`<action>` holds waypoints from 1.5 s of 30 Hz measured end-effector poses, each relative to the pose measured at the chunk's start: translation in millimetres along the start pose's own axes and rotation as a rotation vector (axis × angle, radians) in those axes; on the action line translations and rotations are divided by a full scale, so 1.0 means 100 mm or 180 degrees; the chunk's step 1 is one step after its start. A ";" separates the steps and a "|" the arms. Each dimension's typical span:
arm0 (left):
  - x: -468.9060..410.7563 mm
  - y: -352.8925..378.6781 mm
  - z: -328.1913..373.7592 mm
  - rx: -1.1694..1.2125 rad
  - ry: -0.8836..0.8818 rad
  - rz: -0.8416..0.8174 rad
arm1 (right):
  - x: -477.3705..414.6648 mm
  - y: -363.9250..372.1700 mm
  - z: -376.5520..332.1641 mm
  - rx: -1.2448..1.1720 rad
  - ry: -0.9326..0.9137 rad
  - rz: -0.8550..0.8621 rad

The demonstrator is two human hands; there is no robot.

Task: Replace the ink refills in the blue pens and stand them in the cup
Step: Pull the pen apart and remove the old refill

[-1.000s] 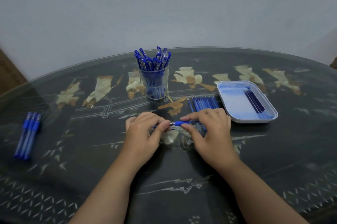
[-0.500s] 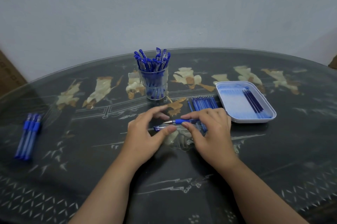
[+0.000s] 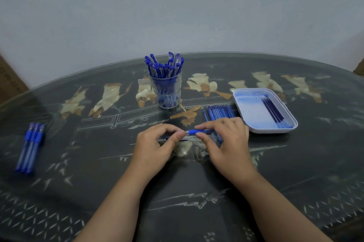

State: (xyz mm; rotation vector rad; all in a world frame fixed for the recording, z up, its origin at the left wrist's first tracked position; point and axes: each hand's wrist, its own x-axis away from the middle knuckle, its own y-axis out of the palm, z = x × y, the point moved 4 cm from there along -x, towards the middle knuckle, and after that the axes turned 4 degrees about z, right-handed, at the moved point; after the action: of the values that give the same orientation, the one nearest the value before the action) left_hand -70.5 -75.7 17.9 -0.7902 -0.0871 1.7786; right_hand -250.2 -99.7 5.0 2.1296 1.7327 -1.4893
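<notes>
My right hand [image 3: 226, 143] pinches a blue pen [image 3: 197, 131] by its blue grip, the pen lying level just above the table. My left hand [image 3: 155, 145] has its thumb and fingertips closed at the pen's tip end. A thin blue part [image 3: 175, 139] lies on the glass under my left thumb. Behind my hands stands a clear cup [image 3: 167, 90] packed with several upright blue pens. A row of blue refills [image 3: 220, 111] lies on the table behind my right hand.
A white tray [image 3: 254, 111] at the right holds several dark blue refills [image 3: 272, 111]. Three blue pens [image 3: 30, 147] lie together near the table's left edge. The dark glass-topped table [image 3: 98, 182] ends at a pale wall behind; a cardboard box [image 3: 7, 80] shows at far left.
My left hand spread open half a second ago and has closed again on the pen's tip end. My right hand has kept hold of the pen and barely moved.
</notes>
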 end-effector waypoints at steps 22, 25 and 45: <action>0.01 -0.05 -0.02 0.0288 -0.0463 0.0158 | 0.00 0.00 0.03 -0.0011 0.0117 0.0020; -0.01 -0.11 -0.09 0.0485 -0.0553 0.0309 | 0.00 -0.01 0.05 -0.0058 0.0183 0.0064; 0.02 -0.31 -0.24 -0.1048 -0.0951 0.0151 | -0.03 -0.15 -0.12 0.0191 0.0083 0.0346</action>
State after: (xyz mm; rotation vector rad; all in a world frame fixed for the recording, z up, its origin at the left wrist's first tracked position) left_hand -32.2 -70.4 11.3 -0.7546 -0.5751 1.9438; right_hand -254.2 -89.3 21.2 2.2423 1.5709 -1.5106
